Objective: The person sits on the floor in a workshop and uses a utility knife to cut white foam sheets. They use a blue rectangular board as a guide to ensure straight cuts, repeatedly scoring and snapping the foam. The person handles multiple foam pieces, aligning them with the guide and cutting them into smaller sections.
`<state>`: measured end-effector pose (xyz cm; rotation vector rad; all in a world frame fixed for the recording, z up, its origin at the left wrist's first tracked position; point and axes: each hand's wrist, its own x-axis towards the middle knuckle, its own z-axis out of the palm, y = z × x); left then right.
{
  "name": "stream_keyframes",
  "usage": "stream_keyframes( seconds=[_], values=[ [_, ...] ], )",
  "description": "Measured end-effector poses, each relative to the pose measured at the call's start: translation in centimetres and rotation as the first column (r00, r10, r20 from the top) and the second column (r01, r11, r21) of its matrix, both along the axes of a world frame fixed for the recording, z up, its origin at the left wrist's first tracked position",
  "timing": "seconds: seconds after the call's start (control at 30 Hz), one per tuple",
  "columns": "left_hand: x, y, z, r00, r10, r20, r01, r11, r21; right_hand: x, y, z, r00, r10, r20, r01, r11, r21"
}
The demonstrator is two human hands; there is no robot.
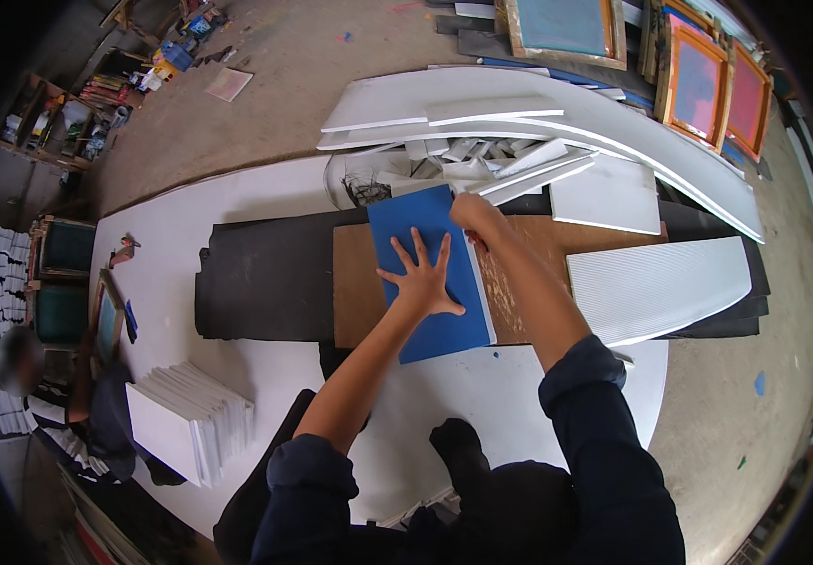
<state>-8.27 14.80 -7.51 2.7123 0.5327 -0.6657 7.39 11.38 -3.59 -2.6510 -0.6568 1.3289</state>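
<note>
My left hand point(419, 281) lies with fingers spread on a blue rectangular panel point(455, 335), pressing its middle. Along the panel's right side shows a thin white edge. My right hand point(480, 220) is closed at the far right corner of the panel, by that edge. Whatever it grips is hidden by the fingers. Beneath the panel lies a brown board point(512, 299), scuffed on the right, on top of dark sheets point(265, 282).
White offcuts point(519, 165) lie piled beyond the panel, near long white sheets point(392, 99). A ribbed white board point(660, 287) is at right. Stacked white panels point(180, 414) stand at left, beside another seated person point(110, 424). Framed screens point(698, 75) lean at the back right.
</note>
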Motion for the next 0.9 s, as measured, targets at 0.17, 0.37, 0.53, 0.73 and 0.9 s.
stream_keyframes(
  seconds=[0.17,0.37,0.53,0.73,0.9],
  values=[
    [0.0,-0.4,0.4,1.000,0.027,-0.002,-0.027,0.999,0.040,-7.2,-8.6,-3.2,0.984,-0.179,-0.026,0.172,0.882,0.438],
    [-1.7,-0.9,0.6,0.984,0.053,0.169,-0.062,0.997,0.048,-13.6,-13.8,-1.5,0.974,-0.225,0.023,0.207,0.929,0.308],
    [-3.9,-2.4,0.0,0.843,-0.130,0.522,0.149,0.989,0.005,-12.9,-13.4,-0.2,0.982,-0.187,0.012,0.177,0.948,0.264],
    [-7.2,-5.0,0.9,0.814,-0.227,0.534,0.261,0.965,0.013,-13.2,-13.5,-2.0,0.977,-0.186,0.104,0.156,0.957,0.246],
    [-7.6,-4.7,-0.3,0.771,-0.260,0.581,0.249,0.963,0.101,-12.3,-12.5,1.0,0.968,-0.216,-0.127,0.239,0.950,0.203]
  ],
)
